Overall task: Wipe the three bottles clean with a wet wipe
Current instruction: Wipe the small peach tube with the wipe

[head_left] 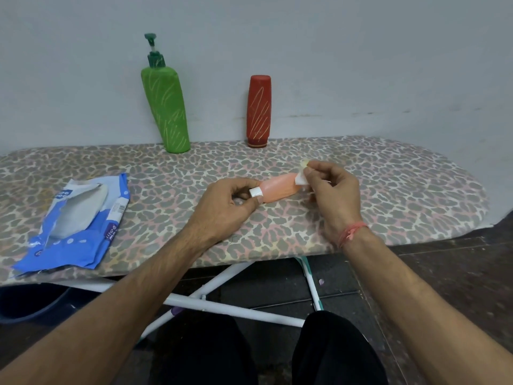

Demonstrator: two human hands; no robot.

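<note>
From the head camera, a small orange bottle is held on its side just above the leopard-print ironing board, between the two hands. The left hand pinches its white cap end with curled fingers and thumb. The right hand has its fingers curled round a small wet wipe, pressed against the other end of the orange bottle; a red thread bracelet circles that wrist. At the back edge of the board, against the pale wall, a green pump bottle stands leaning, and a red bottle stands cap-down to its right, well apart; both bear yellowish scribble marks. On the board's left end lies an opened blue wet-wipe pack.
</note>
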